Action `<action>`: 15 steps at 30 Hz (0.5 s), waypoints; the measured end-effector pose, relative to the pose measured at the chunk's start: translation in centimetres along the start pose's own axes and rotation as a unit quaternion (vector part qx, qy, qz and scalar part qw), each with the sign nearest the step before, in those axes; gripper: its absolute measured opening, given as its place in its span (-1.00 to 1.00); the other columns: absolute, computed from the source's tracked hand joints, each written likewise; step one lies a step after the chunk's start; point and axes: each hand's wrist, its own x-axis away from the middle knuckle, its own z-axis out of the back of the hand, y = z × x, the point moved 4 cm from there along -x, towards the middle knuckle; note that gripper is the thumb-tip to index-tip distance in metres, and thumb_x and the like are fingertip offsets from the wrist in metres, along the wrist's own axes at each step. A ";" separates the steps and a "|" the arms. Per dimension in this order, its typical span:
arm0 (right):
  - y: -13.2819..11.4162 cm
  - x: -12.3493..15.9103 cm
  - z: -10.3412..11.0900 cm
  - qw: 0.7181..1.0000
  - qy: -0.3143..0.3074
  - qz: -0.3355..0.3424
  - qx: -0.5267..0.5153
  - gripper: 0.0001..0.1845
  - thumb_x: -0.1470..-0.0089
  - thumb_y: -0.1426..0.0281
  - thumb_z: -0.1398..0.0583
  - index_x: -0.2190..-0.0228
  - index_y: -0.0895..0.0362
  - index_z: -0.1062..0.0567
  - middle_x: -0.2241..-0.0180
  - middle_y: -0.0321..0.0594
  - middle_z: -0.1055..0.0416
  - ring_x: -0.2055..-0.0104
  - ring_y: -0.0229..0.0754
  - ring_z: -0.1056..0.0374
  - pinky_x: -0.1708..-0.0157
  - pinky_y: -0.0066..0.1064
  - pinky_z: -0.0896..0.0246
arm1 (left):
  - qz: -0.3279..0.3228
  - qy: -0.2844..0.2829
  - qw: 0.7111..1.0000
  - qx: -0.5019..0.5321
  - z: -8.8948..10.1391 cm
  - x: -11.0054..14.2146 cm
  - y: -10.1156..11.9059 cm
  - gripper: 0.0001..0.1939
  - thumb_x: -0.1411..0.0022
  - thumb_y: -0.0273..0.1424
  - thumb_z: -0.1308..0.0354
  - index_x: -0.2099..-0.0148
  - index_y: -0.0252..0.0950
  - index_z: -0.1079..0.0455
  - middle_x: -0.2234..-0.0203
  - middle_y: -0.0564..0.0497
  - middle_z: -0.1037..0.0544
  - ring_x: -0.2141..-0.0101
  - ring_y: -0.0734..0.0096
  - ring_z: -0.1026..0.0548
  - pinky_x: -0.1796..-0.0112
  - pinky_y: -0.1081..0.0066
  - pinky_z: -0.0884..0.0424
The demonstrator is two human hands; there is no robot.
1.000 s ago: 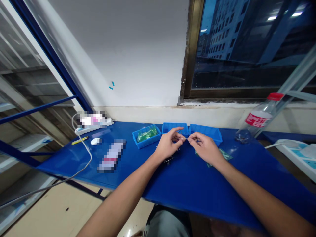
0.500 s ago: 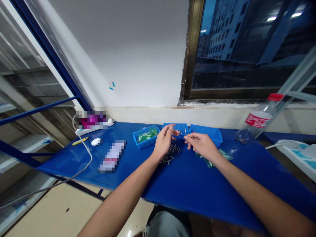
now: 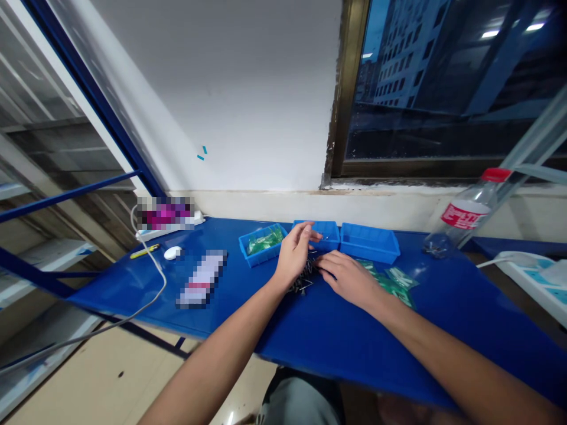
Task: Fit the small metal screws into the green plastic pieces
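Note:
My left hand (image 3: 295, 255) hangs with curled fingers at the near rim of a small blue plastic bin (image 3: 325, 227), and nothing shows in it. Below that hand lies a loose pile of small metal pins or screws (image 3: 302, 284) on the blue tabletop. My right hand (image 3: 348, 278) reaches left, its fingertips at the pile's upper end. Whether those fingers hold a piece is hidden. Beside them stands a longer empty-looking blue bin (image 3: 370, 243). Green packets (image 3: 392, 282) lie to the right of my right hand.
A blue bin of green packets (image 3: 263, 244) stands left of the small bin. Farther left are a white mouse (image 3: 172, 253), a yellow pen (image 3: 144, 251) and a blurred box (image 3: 201, 278). A plastic bottle (image 3: 465, 215) lies at right, near the wall.
My hands have parted from their pinch over the bins. My right hand has moved down and left to the pile, uncovering more green packets. My left hand has moved little.

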 end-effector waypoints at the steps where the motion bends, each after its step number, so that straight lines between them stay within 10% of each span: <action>1: 0.1 0.0 -0.1 1.000 -0.002 -0.005 0.007 -0.78 -0.31 0.56 -0.13 0.14 0.10 -0.55 0.11 -0.10 -0.55 -0.01 -0.01 -0.42 -0.08 -0.12 -0.35 | 0.002 -0.003 1.000 0.000 0.0 0.0 0.0 -0.51 -0.51 -0.04 0.02 -0.15 -0.30 -0.44 0.19 -0.12 -0.65 0.15 0.23 -0.61 0.21 0.36 -0.48; 15: 0.8 0.0 -0.4 0.994 -0.002 -0.066 0.088 -0.64 -0.22 0.66 -0.11 0.03 0.12 -0.48 0.08 -0.09 -0.54 0.00 0.02 -0.41 -0.08 -0.16 -0.31 | 0.014 -0.027 0.999 -0.009 -0.3 0.1 -0.1 -0.51 -0.51 -0.04 0.02 -0.14 -0.31 -0.47 0.19 -0.11 -0.66 0.16 0.23 -0.61 0.23 0.37 -0.48</action>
